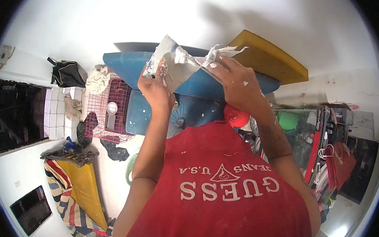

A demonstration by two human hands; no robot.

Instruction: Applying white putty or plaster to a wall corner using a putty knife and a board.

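Observation:
My left hand [156, 88] is closed around a flat, pale plate [174, 71], smeared with white putty and tilted up in front of me. White flecks cling to the fingers. Opposite it, my right hand [238, 83] grips a flat scraper, mostly hidden by the fingers. Ragged white putty [216, 54] hangs along the scraper's edge and reaches across toward the plate. Both hands are raised at chest height, above a blue padded sofa [154, 112], and do not touch each other.
A white wall [118, 18] rises close ahead. A yellow cushion [270, 55] leans on the sofa at right. A pink wire cage [104, 108] stands left; a yellow board with striped cloth [87, 190] lies lower left. Glass cases and clutter [303, 131] fill the right.

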